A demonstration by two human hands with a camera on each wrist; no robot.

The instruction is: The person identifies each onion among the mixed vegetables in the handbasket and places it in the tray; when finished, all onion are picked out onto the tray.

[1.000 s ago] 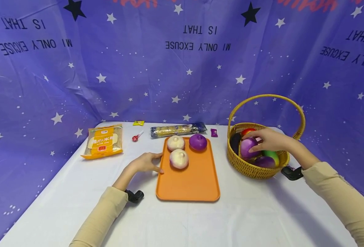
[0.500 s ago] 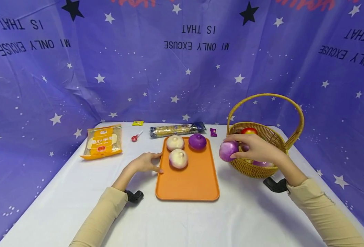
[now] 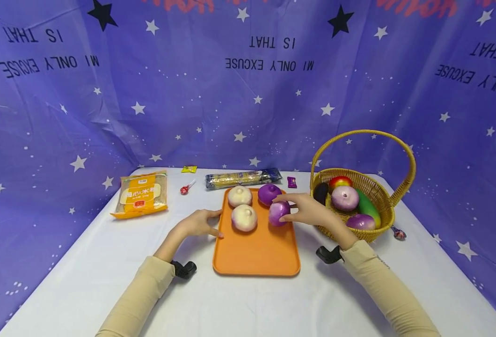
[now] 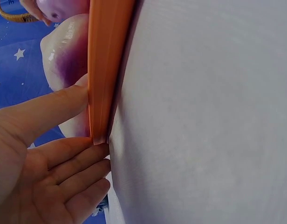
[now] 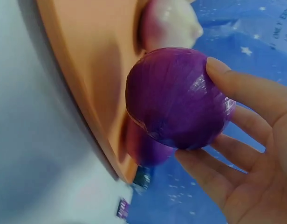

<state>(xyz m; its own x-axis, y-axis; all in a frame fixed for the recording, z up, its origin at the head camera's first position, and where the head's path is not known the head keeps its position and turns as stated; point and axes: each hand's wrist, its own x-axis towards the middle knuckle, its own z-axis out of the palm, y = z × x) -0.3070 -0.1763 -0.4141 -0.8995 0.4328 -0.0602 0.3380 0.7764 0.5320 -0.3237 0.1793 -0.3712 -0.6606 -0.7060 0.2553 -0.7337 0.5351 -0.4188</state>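
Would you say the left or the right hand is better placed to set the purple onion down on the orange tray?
Right. The right hand already holds the purple onion just over the orange tray; the left hand only rests against the tray's left edge.

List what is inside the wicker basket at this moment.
The wicker basket holds a red fruit, a dark eggplant, a pale purple onion, a green vegetable and another purple onion. Anything beneath them is covered.

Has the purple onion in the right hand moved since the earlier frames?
Yes. The purple onion, gripped by the right hand, moved left from the basket to over the orange tray.
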